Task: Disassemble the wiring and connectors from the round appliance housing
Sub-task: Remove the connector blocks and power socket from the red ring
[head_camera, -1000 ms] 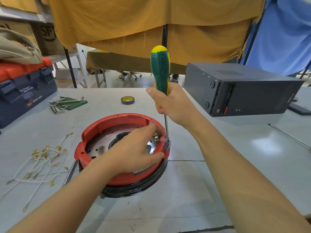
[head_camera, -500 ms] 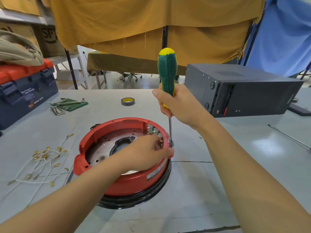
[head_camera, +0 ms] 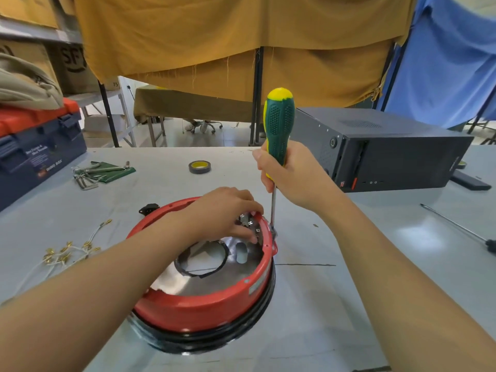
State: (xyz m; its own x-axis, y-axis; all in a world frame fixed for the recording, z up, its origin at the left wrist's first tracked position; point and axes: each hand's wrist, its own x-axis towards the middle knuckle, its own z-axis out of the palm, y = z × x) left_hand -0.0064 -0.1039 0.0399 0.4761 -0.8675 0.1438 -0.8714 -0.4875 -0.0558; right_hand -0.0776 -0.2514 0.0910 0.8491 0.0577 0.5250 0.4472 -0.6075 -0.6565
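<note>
The red round housing [head_camera: 204, 304] sits on the grey table [head_camera: 335, 304], nearest the viewer, on a black base ring whose front edge is blurred. A second ago its interior was seen from a shallower angle, with the left hand low over the near rim. Now the view looks more steeply into it, showing the shiny metal plate [head_camera: 214, 280] with its ragged central opening. The left hand [head_camera: 225, 210] has moved to the far right inner edge, its fingers curled down onto the small metal connectors [head_camera: 251, 224] there. Whether they pinch one or only press cannot be made out, since the knuckles hide the fingertips.

Just outside the rim, the right hand [head_camera: 292, 178] still grips the green and yellow screwdriver [head_camera: 279, 124] upright, fingers wrapped round the lower handle. Its shaft runs down to the housing's outer right edge, where the tip is too small to read.

Left of the housing lie loose white wires with brass terminals [head_camera: 67, 253], partly hidden by the left forearm. A small black part [head_camera: 147, 210] lies behind the rim.

Farther back are hex keys on a green pouch [head_camera: 102, 173], a roll of tape [head_camera: 199, 167], and a dark computer case [head_camera: 389, 154]. A second screwdriver [head_camera: 456, 226] at the right is cut off by the frame, as is the blue and red toolbox [head_camera: 35, 146] at the left.
</note>
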